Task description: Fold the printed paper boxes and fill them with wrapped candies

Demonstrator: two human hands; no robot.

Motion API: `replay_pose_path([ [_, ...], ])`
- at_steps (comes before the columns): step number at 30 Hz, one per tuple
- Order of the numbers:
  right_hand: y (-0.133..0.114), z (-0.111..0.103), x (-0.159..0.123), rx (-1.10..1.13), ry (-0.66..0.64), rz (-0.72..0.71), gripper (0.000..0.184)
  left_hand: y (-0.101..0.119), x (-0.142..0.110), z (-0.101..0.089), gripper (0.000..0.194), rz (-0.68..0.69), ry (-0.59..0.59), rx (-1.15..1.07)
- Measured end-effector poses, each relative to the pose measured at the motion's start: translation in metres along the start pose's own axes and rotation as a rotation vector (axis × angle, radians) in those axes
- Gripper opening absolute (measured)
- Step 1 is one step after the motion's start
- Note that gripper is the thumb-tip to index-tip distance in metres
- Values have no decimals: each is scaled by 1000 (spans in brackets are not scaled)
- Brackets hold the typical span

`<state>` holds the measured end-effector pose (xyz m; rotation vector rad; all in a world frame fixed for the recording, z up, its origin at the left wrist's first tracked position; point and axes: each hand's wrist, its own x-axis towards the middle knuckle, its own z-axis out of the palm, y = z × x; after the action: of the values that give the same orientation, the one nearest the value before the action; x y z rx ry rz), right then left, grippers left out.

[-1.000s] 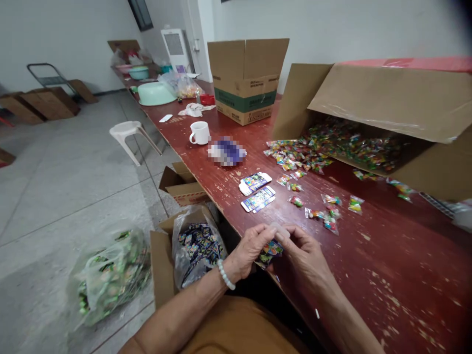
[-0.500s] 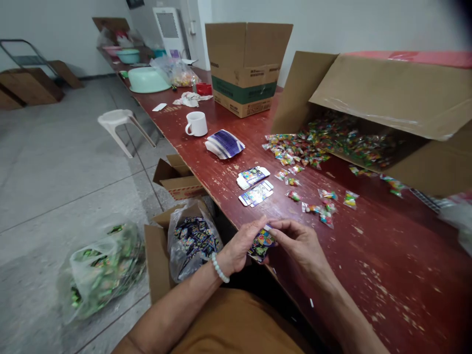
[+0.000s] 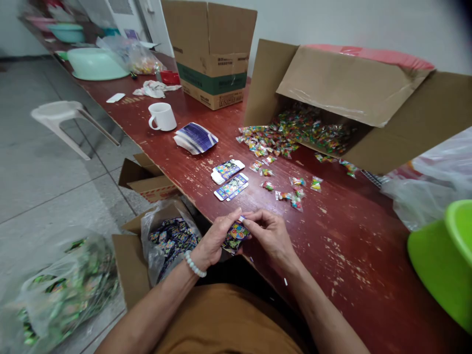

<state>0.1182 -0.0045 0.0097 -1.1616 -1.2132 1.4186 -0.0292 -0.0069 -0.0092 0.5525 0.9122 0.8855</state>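
Candies [image 3: 313, 129] in ctn [image 3: 342, 83] on tbl [image 3: 332, 228]

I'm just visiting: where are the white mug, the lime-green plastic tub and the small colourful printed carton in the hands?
White mug [image 3: 165, 117], head view: its outer wall.
Lime-green plastic tub [image 3: 437, 265], head view: its curved side.
Small colourful printed carton [image 3: 235, 236], head view: its printed face.

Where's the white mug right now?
In the head view, the white mug stands on the red table's left side, just left of the purple card stack.
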Motion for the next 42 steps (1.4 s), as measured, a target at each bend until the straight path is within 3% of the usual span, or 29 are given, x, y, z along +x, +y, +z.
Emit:
replay_pose_path([
  [3, 3, -2, 0, -56, -28, -51, 20, 0, 1, 0, 44, -12, 12, -36],
  [8, 7, -7, 5, -53, -10, 105, 25, 0, 0, 2, 51, -71, 56, 12],
  [14, 1, -3, -5, -352, -113, -324, 13, 1, 1, 0, 37, -122, 57, -165],
  [17, 6, 0, -9, -488, -107, -457, 10, 6, -3, 1, 36, -173, 1, -222],
  [19, 12, 2, -8, -537, -73, -445, 7, 7, -6, 1, 29, -154, -11, -206],
  [22, 18, 8, -4, -508, -48, -296, 6, 8, -10, 0, 25, -51, 55, -139],
  [27, 15, 17, 1, -322, -131, -216, 35, 13, -17, -9, 37, 32, 117, -111],
  [30, 17, 12, 12, -454, -137, -221, 27, 20, -27, -27, 44, 79, 142, -49],
  [34, 24, -4, 54, -728, 38, -252, 29, 27, -38, -67, 40, 251, 399, 68],
  [37, 24, -7, 95, -885, 127, -307, 36, 25, -36, -97, 30, 263, 545, 47],
  [39, 20, -3, 117, -987, 151, -252, 42, 19, -29, -113, 26, 265, 585, 34],
  [42, 15, 5, 138, -1125, 147, -51, 52, 7, -16, -138, 21, 264, 601, 24],
])
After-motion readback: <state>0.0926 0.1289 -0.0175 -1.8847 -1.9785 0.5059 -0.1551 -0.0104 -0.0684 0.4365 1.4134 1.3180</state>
